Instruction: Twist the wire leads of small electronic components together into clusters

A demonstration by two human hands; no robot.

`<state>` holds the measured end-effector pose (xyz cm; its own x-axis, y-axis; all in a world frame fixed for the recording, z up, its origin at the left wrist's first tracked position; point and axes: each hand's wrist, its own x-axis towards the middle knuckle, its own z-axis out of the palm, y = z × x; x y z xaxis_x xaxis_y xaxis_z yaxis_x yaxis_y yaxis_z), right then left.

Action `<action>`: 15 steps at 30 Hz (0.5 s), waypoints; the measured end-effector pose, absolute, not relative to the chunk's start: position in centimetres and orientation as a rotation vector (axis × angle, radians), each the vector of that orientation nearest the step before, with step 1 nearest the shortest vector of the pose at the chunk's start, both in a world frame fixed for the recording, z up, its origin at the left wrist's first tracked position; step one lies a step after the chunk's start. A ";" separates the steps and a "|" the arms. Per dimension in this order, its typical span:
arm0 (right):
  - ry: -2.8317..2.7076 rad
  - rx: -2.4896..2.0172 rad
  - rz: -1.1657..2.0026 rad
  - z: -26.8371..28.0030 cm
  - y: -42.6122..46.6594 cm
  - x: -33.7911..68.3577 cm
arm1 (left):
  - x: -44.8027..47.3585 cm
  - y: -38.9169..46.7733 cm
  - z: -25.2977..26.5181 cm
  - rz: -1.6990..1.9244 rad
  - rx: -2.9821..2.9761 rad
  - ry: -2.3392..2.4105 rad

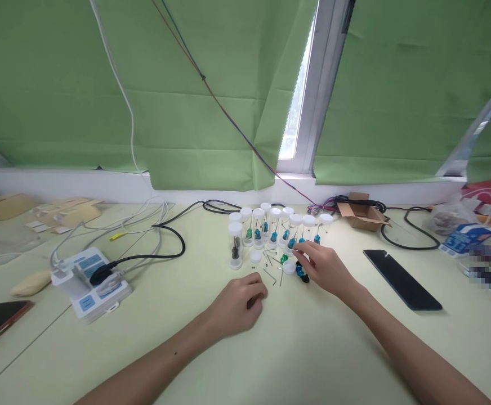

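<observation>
My left hand [241, 304] rests on the table with its fingers curled in, and nothing shows in it. My right hand [319, 267] is pinched, its fingertips at the foot of a clear white-capped tube [293, 239]; what they hold, if anything, is hidden. Several similar tubes stand in a cluster with blue, green or dark pieces on thin rods inside, one with dark pieces [235, 247] at the front left. Before them lie loose white caps [289, 266], a green piece [284, 259], blue and black pieces [300, 271], a small hex key [271, 277] and thin metal rods [266, 257].
A black phone [401, 279] lies right of my right hand. Behind it are an open cardboard box [364, 214] and black cables [410, 244]. At left sits a white power strip [91, 284] with plugs and cords. Green blinds [207, 112] hang behind the table.
</observation>
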<state>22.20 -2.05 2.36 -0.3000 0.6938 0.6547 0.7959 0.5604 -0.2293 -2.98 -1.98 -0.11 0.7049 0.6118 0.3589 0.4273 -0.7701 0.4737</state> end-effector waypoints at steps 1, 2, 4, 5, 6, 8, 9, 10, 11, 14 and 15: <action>-2.071 -1.206 -0.156 2.2 -2.0 22.3 | -3.0 -2.0 -0.1 0.726 2.557 0.810; -2.080 -1.219 -0.136 2.1 -2.0 22.3 | -3.0 -2.0 -0.1 0.730 2.557 0.811; -2.092 -1.247 -0.102 1.8 -1.8 22.3 | -2.9 -2.0 0.0 0.731 2.558 0.812; -2.099 -1.259 -0.087 1.7 -1.7 22.3 | -2.9 -2.0 0.0 0.727 2.561 0.813; -2.107 -1.272 -0.071 1.6 -1.6 22.3 | -2.9 -2.0 0.0 0.722 2.564 0.814; -2.119 -1.304 -0.034 1.3 -1.5 22.2 | -3.0 -1.9 0.0 0.713 2.568 0.816; -2.126 -1.317 -0.016 1.1 -1.5 22.1 | -3.0 -1.9 0.0 0.712 2.569 0.818; -2.133 -1.327 -0.002 0.9 -1.5 22.0 | -3.0 -1.9 0.0 0.709 2.570 0.820; -2.141 -1.335 0.008 0.8 -1.5 21.9 | -3.0 -1.9 -0.1 0.706 2.570 0.821; -2.152 -1.365 0.011 0.5 -1.7 21.3 | -3.0 -1.9 -0.1 0.696 2.572 0.826; -2.151 -1.387 0.007 0.5 -1.8 21.1 | -2.9 -1.9 -0.1 0.695 2.574 0.827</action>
